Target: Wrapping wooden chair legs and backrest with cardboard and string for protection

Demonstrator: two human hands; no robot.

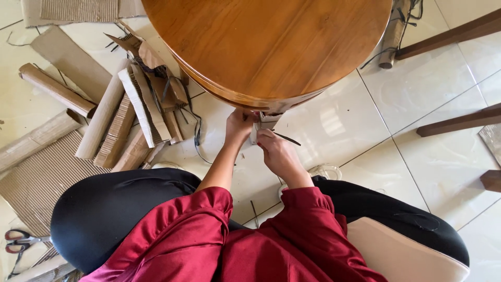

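Seen from above, a seated person in a dark red top and black trousers leans toward a round, glossy wooden table (266,47). Both hands meet just under its near edge. The left hand (240,125) is curled, fingertips pressed up against the rim – probably to steady the work. The right hand (276,151) is closed around a small pale folded piece of cardboard (263,124), with a thin dark strip (287,138) sticking out beside it (what it is, I cannot tell). To the left, on shiny cream floor tiles (417,94), lies a heap of corrugated cardboard scraps and rolled tubes (120,115) – ribbed, brown, roughly cut. Red-handled scissors (18,240) rest at the lower left.
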